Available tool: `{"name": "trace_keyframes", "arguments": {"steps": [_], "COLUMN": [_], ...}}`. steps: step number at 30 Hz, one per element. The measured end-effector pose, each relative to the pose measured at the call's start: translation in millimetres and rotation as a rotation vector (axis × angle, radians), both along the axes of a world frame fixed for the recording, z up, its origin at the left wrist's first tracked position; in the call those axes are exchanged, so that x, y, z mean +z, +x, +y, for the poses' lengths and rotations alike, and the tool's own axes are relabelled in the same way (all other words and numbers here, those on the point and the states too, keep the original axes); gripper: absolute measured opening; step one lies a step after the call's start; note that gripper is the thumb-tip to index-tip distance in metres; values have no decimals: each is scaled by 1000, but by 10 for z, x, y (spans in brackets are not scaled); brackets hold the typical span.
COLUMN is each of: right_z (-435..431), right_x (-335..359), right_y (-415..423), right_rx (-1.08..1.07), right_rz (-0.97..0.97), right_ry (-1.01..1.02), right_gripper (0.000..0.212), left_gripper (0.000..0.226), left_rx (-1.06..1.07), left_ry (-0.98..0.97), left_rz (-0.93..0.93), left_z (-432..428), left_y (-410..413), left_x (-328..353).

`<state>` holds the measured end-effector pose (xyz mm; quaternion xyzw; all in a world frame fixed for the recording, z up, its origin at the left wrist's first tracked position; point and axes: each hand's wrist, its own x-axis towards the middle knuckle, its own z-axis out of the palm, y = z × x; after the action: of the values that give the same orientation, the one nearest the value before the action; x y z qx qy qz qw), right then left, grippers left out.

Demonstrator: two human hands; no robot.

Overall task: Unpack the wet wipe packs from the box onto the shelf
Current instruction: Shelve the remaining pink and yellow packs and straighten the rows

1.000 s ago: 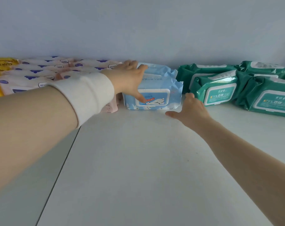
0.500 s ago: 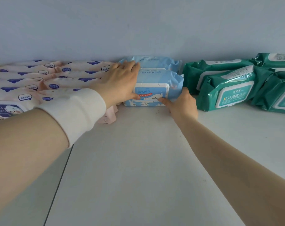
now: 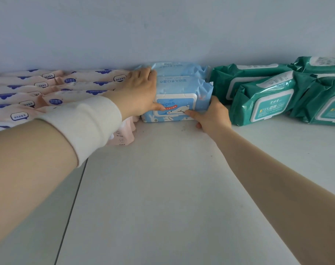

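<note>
Both hands square the light-blue plastic wet wipe pack [image 3: 182, 96] into its row on the white shelf [image 3: 162, 188].

A second ago the right hand [image 3: 212, 115] hung just in front of this pack; now it grips the pack's right end, thumb on the lidded front, the other fingers curled round the side and mostly hidden. The left hand [image 3: 141, 96] has stayed on the left end, fingers pressed together over the top, thumb on the front. The pack has slid back and stands against a second light-blue pack [image 3: 178, 68] behind it, with flat pink packs [image 3: 76, 87] left of it and dark green packs [image 3: 266, 100] right of it. This pack looks all but placed; the box is out of view.
</note>
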<state>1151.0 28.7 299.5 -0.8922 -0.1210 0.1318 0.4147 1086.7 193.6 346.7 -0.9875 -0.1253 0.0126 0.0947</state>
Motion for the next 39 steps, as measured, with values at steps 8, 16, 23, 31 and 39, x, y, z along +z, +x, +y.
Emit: {"name": "trace_keyframes", "arguments": {"steps": [8,16,23,31,39], "right_z": [-454,-1293,-1741,-1715,-1611], "right_x": [569,942,831,572,248], "right_y": [-171,151,514,775,818], "right_rx": [472,681,608,420,83], "right_rz": [-57,-232,-337,-365,-236], "right_ry": [-497,-1081,-1324,-858,-278], "right_gripper": [60,66,47,55,56], "left_gripper": [68,64,54,50,73], "left_rx": [17,27,179,-82,-178], "left_ry": [168,-36,-245,-22,-152], "left_rz": [207,612,816,-31,-53], "left_z": [-570,-1429,-1724,-1874,-1715], "left_y": [45,268,547,897,1162], "left_x": [513,568,278,473,121]}}
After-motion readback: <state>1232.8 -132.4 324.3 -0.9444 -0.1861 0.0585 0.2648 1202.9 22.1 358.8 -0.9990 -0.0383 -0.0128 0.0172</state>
